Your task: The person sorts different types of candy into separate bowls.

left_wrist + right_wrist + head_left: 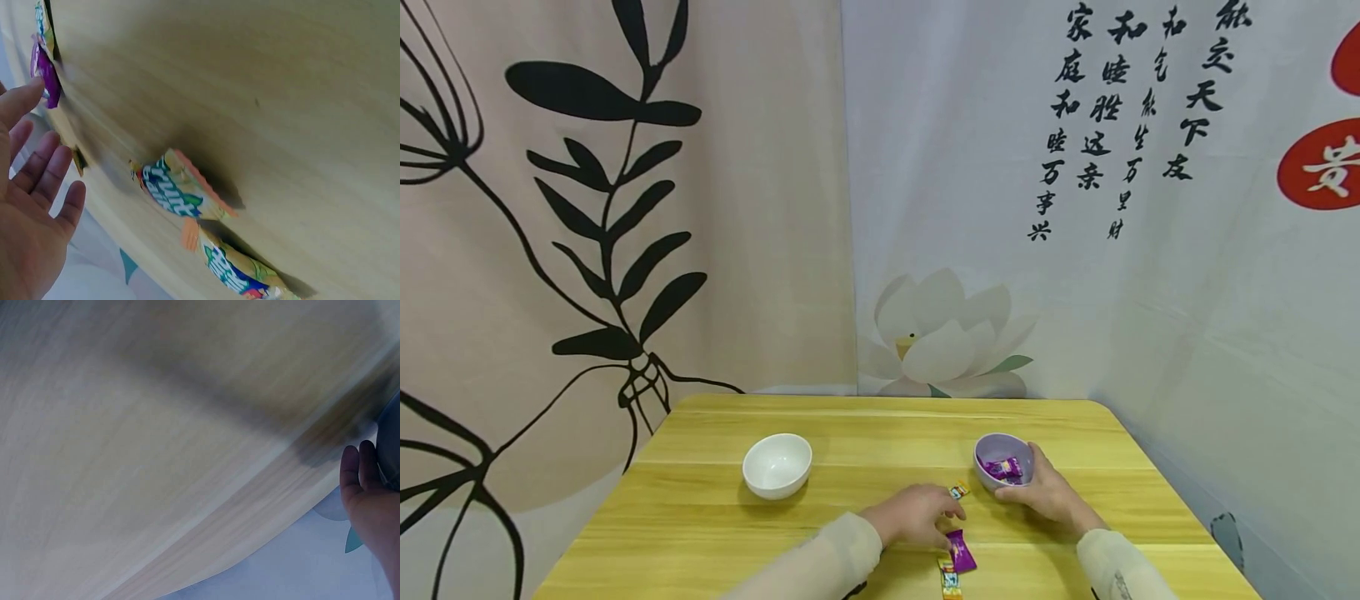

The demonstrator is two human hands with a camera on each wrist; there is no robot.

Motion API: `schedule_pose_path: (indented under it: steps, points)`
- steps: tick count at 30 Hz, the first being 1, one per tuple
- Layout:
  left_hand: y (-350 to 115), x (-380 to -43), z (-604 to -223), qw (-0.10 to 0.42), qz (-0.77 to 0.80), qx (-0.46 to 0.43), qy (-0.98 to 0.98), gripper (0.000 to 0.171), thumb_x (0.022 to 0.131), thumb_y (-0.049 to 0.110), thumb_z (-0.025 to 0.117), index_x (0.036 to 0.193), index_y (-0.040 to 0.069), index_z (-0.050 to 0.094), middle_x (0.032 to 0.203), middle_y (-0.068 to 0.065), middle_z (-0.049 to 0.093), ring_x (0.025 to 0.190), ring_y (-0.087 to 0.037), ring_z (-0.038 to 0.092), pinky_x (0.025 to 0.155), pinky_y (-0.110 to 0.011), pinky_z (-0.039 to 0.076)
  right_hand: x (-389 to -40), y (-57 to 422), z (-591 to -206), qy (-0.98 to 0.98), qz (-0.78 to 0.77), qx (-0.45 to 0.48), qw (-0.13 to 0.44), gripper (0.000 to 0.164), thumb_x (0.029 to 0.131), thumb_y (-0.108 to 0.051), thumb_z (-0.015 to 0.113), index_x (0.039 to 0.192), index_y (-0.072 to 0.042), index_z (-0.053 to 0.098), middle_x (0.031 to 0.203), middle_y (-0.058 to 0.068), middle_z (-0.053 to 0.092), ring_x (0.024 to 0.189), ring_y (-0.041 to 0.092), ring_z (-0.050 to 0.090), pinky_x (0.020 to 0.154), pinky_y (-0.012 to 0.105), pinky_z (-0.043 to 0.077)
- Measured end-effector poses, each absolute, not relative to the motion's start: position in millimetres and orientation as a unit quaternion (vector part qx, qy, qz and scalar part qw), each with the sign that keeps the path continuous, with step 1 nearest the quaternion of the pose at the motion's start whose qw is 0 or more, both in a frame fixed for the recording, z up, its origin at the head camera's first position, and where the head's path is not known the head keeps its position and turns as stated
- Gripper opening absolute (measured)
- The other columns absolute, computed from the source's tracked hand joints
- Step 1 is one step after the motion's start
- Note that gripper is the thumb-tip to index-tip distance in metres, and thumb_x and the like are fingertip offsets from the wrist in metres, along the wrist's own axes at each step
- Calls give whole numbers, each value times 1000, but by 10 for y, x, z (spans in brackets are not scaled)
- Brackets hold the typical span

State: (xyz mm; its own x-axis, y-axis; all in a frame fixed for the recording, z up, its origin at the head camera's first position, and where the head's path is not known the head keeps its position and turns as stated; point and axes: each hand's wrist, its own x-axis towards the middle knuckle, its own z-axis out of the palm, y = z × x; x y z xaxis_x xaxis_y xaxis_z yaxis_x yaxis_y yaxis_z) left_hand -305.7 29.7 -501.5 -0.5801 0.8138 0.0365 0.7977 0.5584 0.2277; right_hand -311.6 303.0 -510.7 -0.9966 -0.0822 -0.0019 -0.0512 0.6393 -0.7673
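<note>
My left hand [917,515] hovers low over the table, fingers spread and loosely bent, thumb tip right by a purple-wrapped candy [961,552]. The left wrist view shows the thumb overlapping that purple candy [47,74], with nothing in the palm. A yellow-wrapped candy [950,579] lies against the purple one, and another yellow candy [958,490] sits beyond the fingers. My right hand [1048,492] grips a lilac bowl [987,443] by its right side, thumb at the near side. Inside the bowl are purple-wrapped candies [1003,468].
A white bowl [777,467] stands at the left of the wooden table [880,425]. Two yellow fruit candies [172,187] lie end to end in the left wrist view. A printed curtain [775,208] hangs behind the far table edge.
</note>
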Motion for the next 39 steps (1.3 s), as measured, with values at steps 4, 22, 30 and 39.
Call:
schedule_pose_path:
  steps: [4, 22, 30, 39]
  points:
    - [321, -3041, -5044, 36, 93, 465, 879, 41, 78, 32, 83, 117, 25, 71, 100, 13, 63, 87, 3, 54, 79, -17, 44, -3130, 3032, -5121, 907, -420, -37, 19, 125, 75, -41, 86, 152, 10, 3, 152, 38, 22, 138, 53, 26, 111, 65, 19]
    - [307, -3032, -5082, 8, 58, 452, 890, 27, 82, 40, 78, 106, 26, 75, 89, 14, 53, 81, 1, 46, 71, -16, 39, -3167, 3049, -5165, 905, -423, -40, 10, 125, 74, -43, 86, 153, 9, 4, 151, 36, 26, 138, 53, 28, 111, 65, 20]
    - [273, -3057, -5107, -22, 45, 437, 898, 17, 82, 37, 78, 94, 26, 74, 80, 17, 50, 74, 1, 44, 66, -16, 37, -3150, 3039, -5143, 901, -431, -43, 12, 123, 74, -40, 87, 153, 8, 5, 150, 35, 28, 137, 51, 30, 111, 64, 20]
    - [232, -3119, -5040, -22, 99, 407, 908, 22, 80, 31, 79, 99, 20, 76, 82, 16, 61, 72, 2, 51, 67, -15, 42, -3144, 3032, -5131, 904, -424, -49, 13, 121, 75, -39, 86, 152, 8, 6, 150, 35, 29, 137, 51, 31, 111, 64, 21]
